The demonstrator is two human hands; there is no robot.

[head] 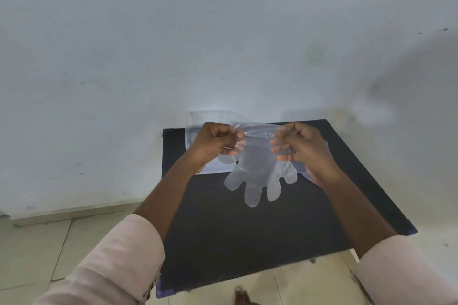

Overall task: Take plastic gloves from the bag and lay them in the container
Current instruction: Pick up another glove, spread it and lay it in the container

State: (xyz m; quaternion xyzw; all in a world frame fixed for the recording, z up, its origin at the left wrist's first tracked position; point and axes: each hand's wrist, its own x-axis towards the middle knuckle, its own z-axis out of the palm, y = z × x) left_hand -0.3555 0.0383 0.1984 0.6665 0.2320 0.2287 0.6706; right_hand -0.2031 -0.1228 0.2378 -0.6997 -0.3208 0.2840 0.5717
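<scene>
- A pale wall [173, 44] filled the upper part of the view, meeting a tiled floor [37, 242] at the lower left.
- A dark square surface [247, 238] stood against the wall, its near edge close to the person.
- Two arms in rolled pale-pink sleeves [124, 255] reached forward over the surface from the bottom corners.
- A clear plastic bag [195, 141] lay flat at the far left of the surface, partly hidden behind the left hand; further pale glove shapes showed inside or on it, too blurred to count.
- A clear container [208, 116] seemed to sit at the far edge behind the bag, but its outline was faint and hard to make out.
- A clear plastic glove [255, 168] hung in the air above the middle of the surface, cuff up and fingers pointing down toward the person, not touching the surface.
- The left hand [215, 141] was closed on the left side of the glove's cuff, pinching the film between thumb and fingers.
- The right hand [300, 143] gripped the right side of the cuff likewise, fingers curled around the film.
- The two hands were held apart at the same height, with the cuff stretched between them and the glove's body hanging just below and between them.
</scene>
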